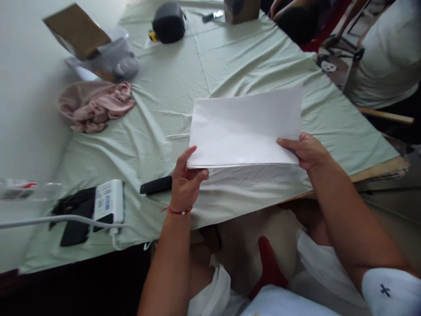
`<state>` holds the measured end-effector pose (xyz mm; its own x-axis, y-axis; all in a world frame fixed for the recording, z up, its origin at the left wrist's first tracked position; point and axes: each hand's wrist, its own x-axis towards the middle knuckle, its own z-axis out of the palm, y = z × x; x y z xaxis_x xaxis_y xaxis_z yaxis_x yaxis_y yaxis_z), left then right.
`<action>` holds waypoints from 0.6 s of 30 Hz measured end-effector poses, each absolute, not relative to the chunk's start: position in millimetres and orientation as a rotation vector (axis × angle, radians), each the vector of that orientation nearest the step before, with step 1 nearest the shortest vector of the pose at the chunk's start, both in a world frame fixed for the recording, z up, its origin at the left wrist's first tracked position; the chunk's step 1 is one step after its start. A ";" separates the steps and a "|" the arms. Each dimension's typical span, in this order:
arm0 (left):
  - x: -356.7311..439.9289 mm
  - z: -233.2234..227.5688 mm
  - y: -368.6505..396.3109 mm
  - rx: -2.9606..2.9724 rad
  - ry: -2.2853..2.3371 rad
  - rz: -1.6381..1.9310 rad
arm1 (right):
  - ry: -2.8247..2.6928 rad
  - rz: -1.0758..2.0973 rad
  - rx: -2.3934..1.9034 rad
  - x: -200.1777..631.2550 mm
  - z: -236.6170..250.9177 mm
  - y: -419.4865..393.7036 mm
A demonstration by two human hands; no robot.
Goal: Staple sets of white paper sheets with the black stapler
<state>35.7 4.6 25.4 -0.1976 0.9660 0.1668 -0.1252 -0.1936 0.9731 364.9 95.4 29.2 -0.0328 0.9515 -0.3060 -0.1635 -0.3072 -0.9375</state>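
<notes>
I hold a white sheet of paper (245, 127) flat above a table covered with a pale green cloth (171, 101). My left hand (185, 182) pinches the paper's near left corner, thumb on top. My right hand (304, 150) grips the near right edge, thumb on top. The paper looks folded or doubled, its near edge showing more than one layer. A red string circles my left wrist.
A black flat object (156, 185) lies just left of my left hand. A white power bank (108, 202) with a cable, dark items (74, 219), pink cloth (94, 105), a cardboard piece (76, 30) and a black pouch (168, 23) sit further off. Another person (384, 57) sits at the right.
</notes>
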 end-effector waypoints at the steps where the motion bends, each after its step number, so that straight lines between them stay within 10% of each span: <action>1: 35.9 26.2 4.8 1.140 1.122 1.556 | -0.928 1.517 -1.301 364.3 29.1 95.3; 18: 42.2 28.9 13.0 1.011 1.272 1.675 | -1.028 1.501 -1.291 366.2 28.3 94.7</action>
<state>42.2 13.0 28.9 -0.3735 0.9183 0.1313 -0.1198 -0.1881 0.9748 366.2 94.7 28.3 -0.0728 0.9618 -0.2640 -0.1012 -0.2704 -0.9574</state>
